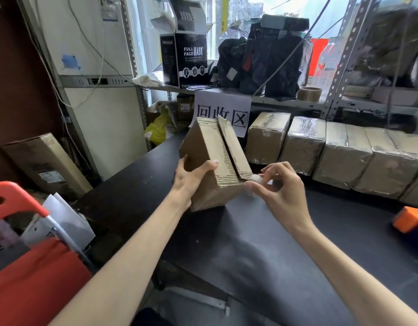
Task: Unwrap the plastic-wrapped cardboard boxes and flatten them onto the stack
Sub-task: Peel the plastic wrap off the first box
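Observation:
A bare brown cardboard box [210, 147] is tilted above the black table [273, 231], its two top flaps facing me with a gap between them. My left hand [191, 182] grips its left side, thumb on the near flap. My right hand [278, 184] pinches a small wad of clear plastic wrap [256, 178] at the box's near right corner. A row of several plastic-wrapped cardboard boxes [304, 144] lines the table's far edge on the right.
A paper sign [223, 114] hangs from the metal shelf behind the box. A black mask carton [191, 60], dark bags and a tape roll [309, 93] sit on the shelf. An orange object [409, 218] lies at the right. A red cart [27, 267] stands left.

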Tool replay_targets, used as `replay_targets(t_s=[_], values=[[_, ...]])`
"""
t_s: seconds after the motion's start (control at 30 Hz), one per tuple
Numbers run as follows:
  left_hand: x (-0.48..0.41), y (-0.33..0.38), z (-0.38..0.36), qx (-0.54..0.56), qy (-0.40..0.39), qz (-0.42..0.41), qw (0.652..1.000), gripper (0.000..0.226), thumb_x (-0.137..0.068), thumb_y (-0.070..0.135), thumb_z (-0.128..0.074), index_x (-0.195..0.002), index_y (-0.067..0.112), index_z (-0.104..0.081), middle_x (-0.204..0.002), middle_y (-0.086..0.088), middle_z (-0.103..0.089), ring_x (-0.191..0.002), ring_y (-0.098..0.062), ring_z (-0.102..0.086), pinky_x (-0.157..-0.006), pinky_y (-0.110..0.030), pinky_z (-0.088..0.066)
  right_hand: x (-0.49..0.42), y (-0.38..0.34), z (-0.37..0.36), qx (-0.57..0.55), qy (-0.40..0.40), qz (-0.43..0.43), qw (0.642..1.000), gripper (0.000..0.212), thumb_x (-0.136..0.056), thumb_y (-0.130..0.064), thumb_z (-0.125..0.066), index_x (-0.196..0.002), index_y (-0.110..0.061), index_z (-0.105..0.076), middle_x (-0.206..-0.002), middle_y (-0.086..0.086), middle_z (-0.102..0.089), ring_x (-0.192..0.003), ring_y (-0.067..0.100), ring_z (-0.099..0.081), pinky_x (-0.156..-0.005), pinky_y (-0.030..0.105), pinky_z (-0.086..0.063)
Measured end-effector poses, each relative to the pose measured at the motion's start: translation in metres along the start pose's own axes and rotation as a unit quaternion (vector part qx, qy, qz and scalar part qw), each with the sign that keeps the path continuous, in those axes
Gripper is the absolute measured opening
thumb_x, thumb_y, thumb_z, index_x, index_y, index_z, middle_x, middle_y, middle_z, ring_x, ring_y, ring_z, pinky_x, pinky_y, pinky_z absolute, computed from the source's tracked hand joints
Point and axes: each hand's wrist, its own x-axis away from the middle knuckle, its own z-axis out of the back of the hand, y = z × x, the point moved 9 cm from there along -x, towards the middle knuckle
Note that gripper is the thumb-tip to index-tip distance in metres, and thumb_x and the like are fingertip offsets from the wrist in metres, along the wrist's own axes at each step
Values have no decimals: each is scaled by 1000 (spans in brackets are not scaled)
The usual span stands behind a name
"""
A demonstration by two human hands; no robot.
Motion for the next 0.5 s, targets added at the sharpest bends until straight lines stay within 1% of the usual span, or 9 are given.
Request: replay_targets(t_s=[0.1, 0.2, 0.23, 0.27, 0.33, 0.37, 0.43, 0.47, 0.5], values=[[-1, -3, -3, -8, -40, 19, 999, 134, -36, 67, -79, -155, 30, -30, -138, -5, -56, -117, -26, -59, -85, -44, -55, -5, 6, 10, 1, 58, -40, 998, 35, -73, -6, -84, -71, -14, -50, -76, 3, -68, -67, 7, -66, -63, 22, -50], [0, -7, -4, -21, -78, 51, 995, 100, -63, 65, -76, -149, 30, -41, -126, -5, -64, -104, -21, -61, -67, -36, -49, -12, 5, 14, -4, 66, -51, 996, 37, -72, -2, -83, -76, -17, -50, -71, 1, -67, -64, 7, -64, -63, 22, -51], [-1, -5, -4, -27, -71, 40, 996, 85, -75, 60, -72, -149, 31, -42, -125, -4, -63, -103, -20, -61, -69, -36, -50, -14, 4, 13, 1, 61, -51, 997, 37, -71, -3, -84, -78, -17, -51, -71, 2, -66, -65, 9, -64, -63, 23, -51], [-4, 1, -3, -45, -51, 6, 998, 78, -81, 55, -69, -150, 35, -40, -128, -3, -60, -109, -19, -60, -78, -40, -52, -15, 2, 10, 6, 53, -50, 997, 36, -70, -3, -84, -79, -17, -52, -72, 2, -66, -67, 12, -64, -64, 24, -51], [-3, 26, -5, -122, -11, -100, 987, 75, -86, 43, -68, -152, 46, -33, -140, -2, -42, -125, -21, -49, -105, -44, -46, -17, -6, 2, 2, 34, -41, 999, 37, -69, -2, -85, -88, -15, -56, -74, 0, -67, -71, 18, -66, -65, 22, -51], [2, 39, -12, -160, -14, -141, 977, 73, -90, 38, -68, -152, 47, -32, -147, -3, -33, -131, -25, -43, -110, -45, -42, -17, -11, -3, 2, 22, -37, 999, 43, -69, -1, -85, -100, -16, -58, -76, -2, -69, -72, 18, -68, -67, 19, -52], [5, 47, -30, -231, -46, -157, 959, 72, -89, 45, -71, -152, 45, -35, -159, -5, -16, -143, -34, -31, -114, -50, -37, -20, -16, -9, 3, -4, -36, 999, 76, -68, -1, -85, -131, -25, -52, -83, -5, -72, -73, 10, -69, -71, 11, -50], [6, 45, -34, -273, -52, -147, 949, 74, -85, 50, -74, -151, 42, -39, -161, -6, -12, -146, -35, -25, -116, -51, -35, -22, -17, -10, 8, -17, -41, 999, 82, -68, 0, -84, -138, -26, -49, -84, -3, -73, -71, 4, -68, -71, 7, -48], [3, 41, -34, -304, -50, -145, 940, 75, -82, 53, -77, -148, 40, -43, -160, -7, -12, -146, -35, -24, -117, -50, -33, -23, -16, -11, 16, -29, -46, 998, 75, -70, 1, -83, -135, -24, -55, -84, 1, -74, -67, 1, -67, -69, 5, -47]])
